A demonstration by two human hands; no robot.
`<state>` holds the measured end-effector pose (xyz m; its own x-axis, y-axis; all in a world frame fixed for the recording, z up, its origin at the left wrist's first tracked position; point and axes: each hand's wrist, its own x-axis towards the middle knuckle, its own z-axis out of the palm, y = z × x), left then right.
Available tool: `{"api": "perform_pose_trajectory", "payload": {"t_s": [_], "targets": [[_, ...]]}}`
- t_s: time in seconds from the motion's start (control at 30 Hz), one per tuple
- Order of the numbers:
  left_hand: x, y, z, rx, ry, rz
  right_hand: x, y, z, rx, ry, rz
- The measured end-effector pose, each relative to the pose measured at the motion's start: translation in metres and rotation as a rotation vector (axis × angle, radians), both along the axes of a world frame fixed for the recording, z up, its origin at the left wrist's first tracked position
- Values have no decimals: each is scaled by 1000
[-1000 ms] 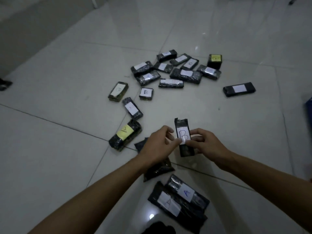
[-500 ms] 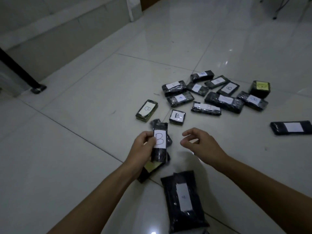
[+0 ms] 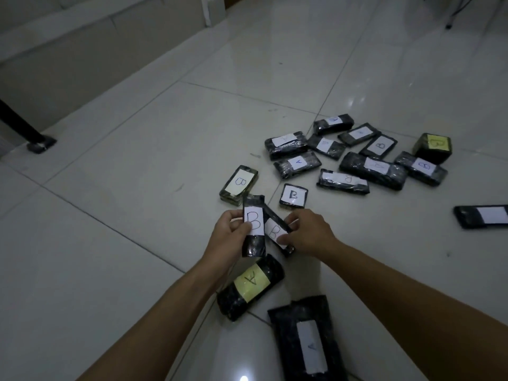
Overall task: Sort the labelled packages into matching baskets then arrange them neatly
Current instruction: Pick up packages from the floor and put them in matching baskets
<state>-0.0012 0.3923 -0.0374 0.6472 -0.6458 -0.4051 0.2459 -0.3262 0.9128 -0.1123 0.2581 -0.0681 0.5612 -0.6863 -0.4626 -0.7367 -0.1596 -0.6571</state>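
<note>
Tiled floor (image 3: 137,188): both hands hold black "B"-labelled packages (image 3: 254,229).

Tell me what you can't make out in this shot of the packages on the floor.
- Baskets: none inside the head view, so they cannot be placed.
- Package at the right edge: cut off by the frame, and no letter shows on its white label.
- Topmost package of the far pile: label too small and blurred to read.
- Second B package: partly covered by the right hand and the package in the left hand.
</note>
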Motion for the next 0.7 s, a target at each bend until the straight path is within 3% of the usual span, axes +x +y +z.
{"api": "perform_pose_trajectory", "payload": {"t_s": [0.4, 0.7], "targets": [[-120, -131, 64, -96, -116, -417, -215, -110, 106, -102, -188, -287], [-342, -251, 113, -125, -233, -861, -492, -164, 146, -272, -244, -810]]}}
